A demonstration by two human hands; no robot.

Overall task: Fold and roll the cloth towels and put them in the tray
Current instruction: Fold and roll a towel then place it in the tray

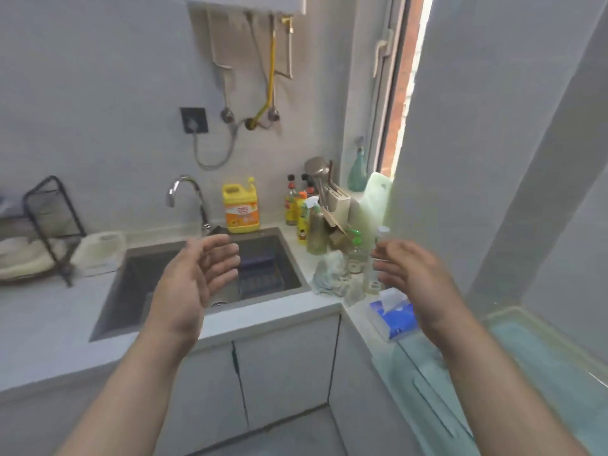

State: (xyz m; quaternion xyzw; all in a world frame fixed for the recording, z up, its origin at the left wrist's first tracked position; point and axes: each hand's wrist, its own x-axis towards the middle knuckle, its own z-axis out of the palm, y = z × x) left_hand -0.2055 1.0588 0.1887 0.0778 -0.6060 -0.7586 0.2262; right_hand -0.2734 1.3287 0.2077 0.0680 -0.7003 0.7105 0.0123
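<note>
While holding nothing, loosely spread, reach right hand (pixel 411 274), nearer than left hand (pixel 194 274), toward crumpled cloth (pixel 329 274) between, on surface (pixel 49 317).

I am in a small home kitchen: a sunken sink (pixel 141 278) with a curved tap (pixel 187 195) set in a pale counter (pixel 49 324), a yellow jug of dish soap (pixel 239 209) behind it, a black dish rack (pixel 49 225) to my left, sauce bottles (pixel 291 205) and a knife block (pixel 339 200) in the corner, white cupboard doors (pixel 283 363) below, a window (pixel 399 93) at my right
</note>
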